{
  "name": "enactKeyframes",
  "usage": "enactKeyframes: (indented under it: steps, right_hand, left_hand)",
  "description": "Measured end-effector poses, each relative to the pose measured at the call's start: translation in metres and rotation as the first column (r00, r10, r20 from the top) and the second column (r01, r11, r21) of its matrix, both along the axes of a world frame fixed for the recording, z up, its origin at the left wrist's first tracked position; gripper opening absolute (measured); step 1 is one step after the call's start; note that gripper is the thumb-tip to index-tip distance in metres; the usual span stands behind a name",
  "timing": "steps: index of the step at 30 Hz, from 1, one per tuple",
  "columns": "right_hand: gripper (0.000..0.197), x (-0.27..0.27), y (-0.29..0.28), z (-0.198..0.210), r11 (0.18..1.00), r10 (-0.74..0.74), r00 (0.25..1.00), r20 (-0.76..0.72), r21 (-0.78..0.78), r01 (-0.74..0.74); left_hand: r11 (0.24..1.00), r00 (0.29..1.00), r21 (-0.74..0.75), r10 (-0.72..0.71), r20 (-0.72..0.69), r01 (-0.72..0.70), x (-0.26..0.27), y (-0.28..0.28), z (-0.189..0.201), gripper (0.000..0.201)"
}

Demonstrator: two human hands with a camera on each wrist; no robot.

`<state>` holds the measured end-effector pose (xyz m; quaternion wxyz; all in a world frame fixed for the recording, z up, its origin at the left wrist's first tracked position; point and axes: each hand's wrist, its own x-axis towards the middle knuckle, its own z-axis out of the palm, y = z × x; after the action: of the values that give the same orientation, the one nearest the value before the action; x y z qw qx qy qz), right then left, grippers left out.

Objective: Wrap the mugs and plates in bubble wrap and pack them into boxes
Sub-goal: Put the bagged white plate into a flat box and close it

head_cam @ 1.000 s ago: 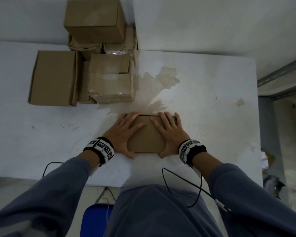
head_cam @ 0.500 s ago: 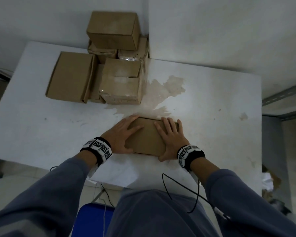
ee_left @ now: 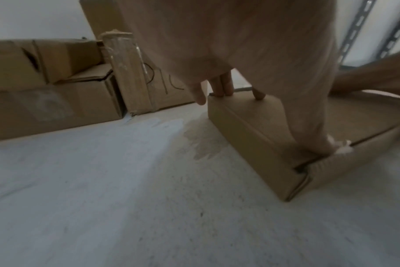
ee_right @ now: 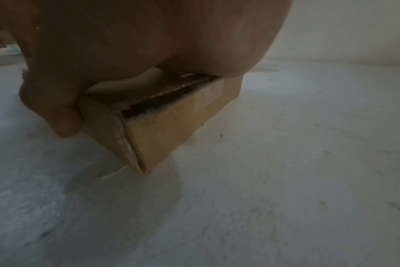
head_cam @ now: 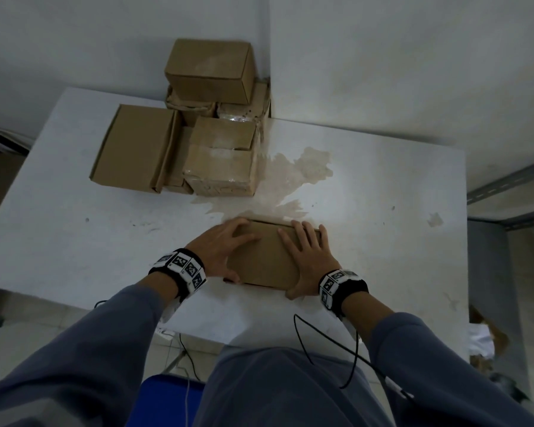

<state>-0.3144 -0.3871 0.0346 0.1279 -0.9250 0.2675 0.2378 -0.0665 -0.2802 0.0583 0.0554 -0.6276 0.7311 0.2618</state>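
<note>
A: What fills the scene?
B: A white table with a brown stain, and at its far left corner a stack of cardboard boxes.

A: And the task's thing?
B: A small closed cardboard box near the table's front edge, well apart from the stack.

A: The grips?
B: The left hand lies on the lid, fingers spread, thumb on the near side. The right hand presses flat, fingers spread, thumb at the near edge.

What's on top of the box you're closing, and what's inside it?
Both hands lie on the box: left hand, right hand, thumbs over the near edge. Its lid is nearly shut; the contents are hidden.
</note>
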Motion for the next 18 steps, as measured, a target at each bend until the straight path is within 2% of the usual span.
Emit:
enactKeyframes:
  steps: [8,13,18]
  right_hand:
    - [0.148,0.0,0.0,-0.002,1.0,-0.011,1.0,0.012,0.008,0.011]
    - [0.147,0.0,0.0,-0.002,1.0,-0.009,1.0,0.021,0.006,0.009]
    - [0.148,0.001,0.001,-0.002,1.0,-0.007,1.0,0.008,-0.001,0.007]
  left_hand:
    - [0.998,0.984,-0.045,-0.038,0.171,0.046,-0.018,-0.001,0.009,0.115]
    - [0.999,0.967,-0.008,-0.039,0.253,0.043,-0.024,-0.001,0.008,0.121]
    - [0.996,0.962,0.034,-0.093,0.258,0.087,-0.029,-0.01,0.007,0.125]
